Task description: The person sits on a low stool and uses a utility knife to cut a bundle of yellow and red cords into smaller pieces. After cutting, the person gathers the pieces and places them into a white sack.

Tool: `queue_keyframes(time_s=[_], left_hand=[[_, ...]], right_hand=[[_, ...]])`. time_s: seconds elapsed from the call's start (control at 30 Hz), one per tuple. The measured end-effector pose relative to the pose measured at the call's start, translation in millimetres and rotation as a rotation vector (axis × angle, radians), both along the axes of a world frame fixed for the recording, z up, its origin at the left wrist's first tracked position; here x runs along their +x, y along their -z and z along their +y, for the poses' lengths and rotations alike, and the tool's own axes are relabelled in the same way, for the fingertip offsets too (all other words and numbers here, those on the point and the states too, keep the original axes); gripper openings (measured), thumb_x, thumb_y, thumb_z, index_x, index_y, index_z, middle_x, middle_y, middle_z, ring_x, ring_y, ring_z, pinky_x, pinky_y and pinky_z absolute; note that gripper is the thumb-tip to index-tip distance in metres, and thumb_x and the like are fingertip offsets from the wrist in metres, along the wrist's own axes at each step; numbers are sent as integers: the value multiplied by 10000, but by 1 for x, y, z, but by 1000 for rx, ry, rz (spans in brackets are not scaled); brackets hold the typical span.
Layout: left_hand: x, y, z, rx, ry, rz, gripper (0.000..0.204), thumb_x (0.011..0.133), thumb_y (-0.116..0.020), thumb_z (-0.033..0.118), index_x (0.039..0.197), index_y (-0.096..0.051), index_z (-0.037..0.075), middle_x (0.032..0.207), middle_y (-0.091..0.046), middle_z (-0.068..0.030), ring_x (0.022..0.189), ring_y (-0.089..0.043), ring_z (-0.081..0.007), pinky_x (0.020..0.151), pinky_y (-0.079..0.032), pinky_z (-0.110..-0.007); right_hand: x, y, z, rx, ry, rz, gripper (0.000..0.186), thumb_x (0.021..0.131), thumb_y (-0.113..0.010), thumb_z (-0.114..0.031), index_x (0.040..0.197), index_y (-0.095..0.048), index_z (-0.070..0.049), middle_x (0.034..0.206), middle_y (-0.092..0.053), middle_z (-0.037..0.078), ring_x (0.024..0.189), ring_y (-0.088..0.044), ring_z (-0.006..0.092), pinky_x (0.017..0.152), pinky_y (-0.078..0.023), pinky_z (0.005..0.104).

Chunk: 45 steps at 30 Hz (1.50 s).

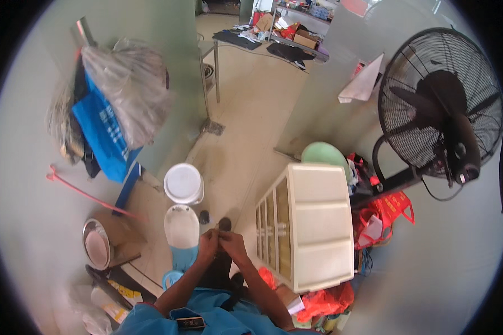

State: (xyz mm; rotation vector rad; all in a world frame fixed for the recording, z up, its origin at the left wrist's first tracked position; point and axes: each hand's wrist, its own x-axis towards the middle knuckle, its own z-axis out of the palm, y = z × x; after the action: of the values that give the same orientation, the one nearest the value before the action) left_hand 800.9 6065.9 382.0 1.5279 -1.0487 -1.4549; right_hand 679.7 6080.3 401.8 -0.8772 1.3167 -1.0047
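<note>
My left hand and my right hand meet in front of my body, fingertips pinched together. Both are closed, and whatever sits between the fingers is too small or hidden to name. Just left of them stands a long rounded plastic piece, white at its far end and blue at the near end. Past it is a white lidded bucket on the floor. To the right of my hands rises a cream plastic drawer cabinet.
A large black fan stands at the right, near a red bag. A blue bag and clear plastic bags hang at the left. Red plastic bags lie beside the cabinet. Tiled floor runs to cluttered shelves.
</note>
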Motion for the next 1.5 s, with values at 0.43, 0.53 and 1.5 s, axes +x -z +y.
queue_keyframes(time_s=[0.43, 0.53, 1.5], left_hand=[[-120, -20, -411, 135, 414, 40, 369, 975, -535, 321, 990, -628, -36, 757, -634, -87, 656, -611, -168, 563, -492, -308], [-147, -8, -509, -129, 402, 86, 377, 984, -515, 324, 976, -631, -34, 740, -627, -77, 612, -586, -147, 519, -474, -297], [-256, -62, -1511, -53, 231, 109, 274, 1001, -517, 222, 940, -611, -28, 801, -604, -48, 766, -529, -111, 683, -461, -310]], right_hand=[[-119, 3, -383, 190, 186, 293, 309, 812, -705, -204, 954, -694, 70, 811, -718, 163, 733, -696, 204, 657, -546, 317], [-138, -19, -475, 57, 281, 162, 255, 866, -650, -92, 1016, -639, 114, 873, -707, 138, 746, -684, 185, 611, -554, 287], [-287, -81, -1512, 197, -307, -4, 684, 983, -327, -627, 1036, -615, -9, 813, -618, 70, 709, -608, 162, 642, -528, 317]])
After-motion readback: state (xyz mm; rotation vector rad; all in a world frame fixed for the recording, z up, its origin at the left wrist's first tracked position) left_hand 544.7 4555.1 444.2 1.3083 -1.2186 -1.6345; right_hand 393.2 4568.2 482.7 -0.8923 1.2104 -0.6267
